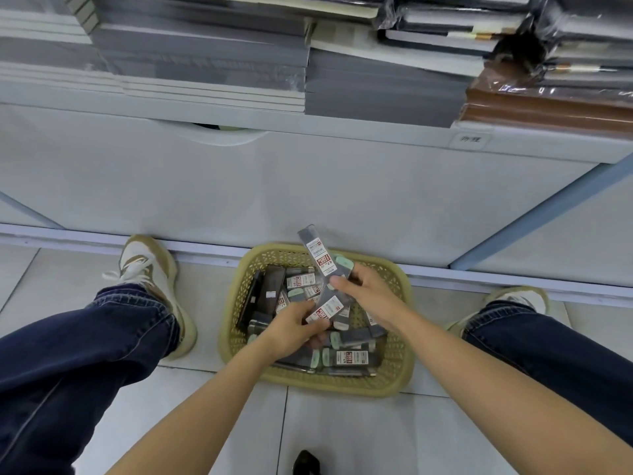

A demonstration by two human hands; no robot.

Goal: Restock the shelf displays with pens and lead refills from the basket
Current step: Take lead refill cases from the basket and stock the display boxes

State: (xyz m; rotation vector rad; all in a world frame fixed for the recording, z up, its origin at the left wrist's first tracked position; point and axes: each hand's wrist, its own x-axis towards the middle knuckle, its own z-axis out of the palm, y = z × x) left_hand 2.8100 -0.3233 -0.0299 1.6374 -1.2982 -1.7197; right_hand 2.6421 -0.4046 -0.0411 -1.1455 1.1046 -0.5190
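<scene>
The refill case (317,255) in the right hand (363,286) carries a white and red label. The number 0.7 can be read on it; the white characters on the red part are too blurred to tell, and the fine print is not readable. A second case (325,311), in the left hand (294,325), has the same kind of label, but its text is unclear. The cases (351,358) in the basket (397,378) show such labels too, all too small to read. On the shelf edge (342,126) a small tag (471,139) bears two Chinese characters, too blurred to read.
</scene>
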